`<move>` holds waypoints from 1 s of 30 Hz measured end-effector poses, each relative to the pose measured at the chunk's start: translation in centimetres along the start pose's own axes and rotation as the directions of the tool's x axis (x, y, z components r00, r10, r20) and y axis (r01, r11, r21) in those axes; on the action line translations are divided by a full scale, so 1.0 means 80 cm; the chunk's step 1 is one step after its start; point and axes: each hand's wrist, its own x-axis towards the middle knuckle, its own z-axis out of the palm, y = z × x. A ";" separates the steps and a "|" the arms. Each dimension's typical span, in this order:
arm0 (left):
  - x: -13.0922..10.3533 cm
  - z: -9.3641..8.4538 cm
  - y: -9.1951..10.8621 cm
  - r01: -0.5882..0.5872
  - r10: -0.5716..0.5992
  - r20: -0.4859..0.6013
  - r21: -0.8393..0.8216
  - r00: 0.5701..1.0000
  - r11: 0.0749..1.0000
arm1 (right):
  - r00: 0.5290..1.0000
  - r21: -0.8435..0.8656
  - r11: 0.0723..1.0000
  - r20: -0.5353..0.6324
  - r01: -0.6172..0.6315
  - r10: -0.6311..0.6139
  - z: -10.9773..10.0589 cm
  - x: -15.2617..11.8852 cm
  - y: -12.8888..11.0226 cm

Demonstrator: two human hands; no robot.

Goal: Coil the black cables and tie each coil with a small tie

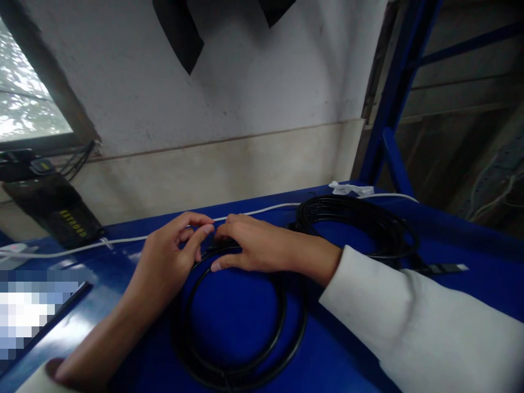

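A coil of black cable (229, 376) lies on the blue tabletop (241, 311) in front of me. My right hand (254, 243) grips the coil at its far side, thumb on the inner edge and fingers bent over the top. Just left of it, my left hand (170, 254) is closed in a pinch, thumb against forefinger, close to the same stretch of cable. Whatever may be between those fingertips is too small to make out. Beyond my right forearm sits a second, thicker coil of black cable (393, 224), with a plug end (444, 268) sticking out to the right.
A white cord (270, 208) runs along the table's back by the wall. White crumpled material (350, 189) lies behind the second coil. At left are a black bag (57, 213) with yellow lettering and a pixelated flat object (33, 316). A blue metal frame (397, 109) rises at right.
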 end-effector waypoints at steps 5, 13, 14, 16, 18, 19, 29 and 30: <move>0.001 -0.001 -0.008 -0.019 0.019 -0.005 0.005 1.000 1.000 | 0.996 0.050 0.996 -0.040 0.075 -0.073 0.012 0.004 0.005; -0.003 0.001 -0.023 -0.003 0.003 0.016 -0.007 1.000 1.000 | 0.993 0.098 0.994 -0.115 0.051 -0.039 0.016 0.004 0.002; -0.003 0.001 -0.021 0.001 -0.001 0.034 -0.003 0.999 1.000 | 0.995 0.058 0.998 -0.102 0.029 -0.023 0.013 0.002 0.000; -0.003 0.001 -0.017 -0.007 0.007 0.090 -0.003 0.996 1.000 | 0.997 -0.031 0.999 -0.066 -0.034 0.032 0.007 -0.002 -0.003; -0.003 0.002 -0.012 -0.051 0.050 0.145 0.004 0.988 0.999 | 0.995 -0.081 0.992 -0.042 -0.098 0.095 0.001 -0.006 -0.006; -0.003 0.003 -0.010 -0.082 0.079 0.160 0.011 0.984 0.997 | 0.993 -0.088 0.989 -0.031 -0.117 0.115 -0.001 -0.007 -0.008; -0.005 0.005 -0.005 -0.165 0.159 0.179 0.016 0.971 0.986 | 0.980 -0.184 0.962 -0.034 -0.201 0.198 -0.002 -0.010 -0.014; -0.005 0.005 -0.005 -0.165 0.159 0.181 0.014 0.970 0.986 | 0.979 -0.197 0.959 -0.040 -0.204 0.200 -0.002 -0.010 -0.014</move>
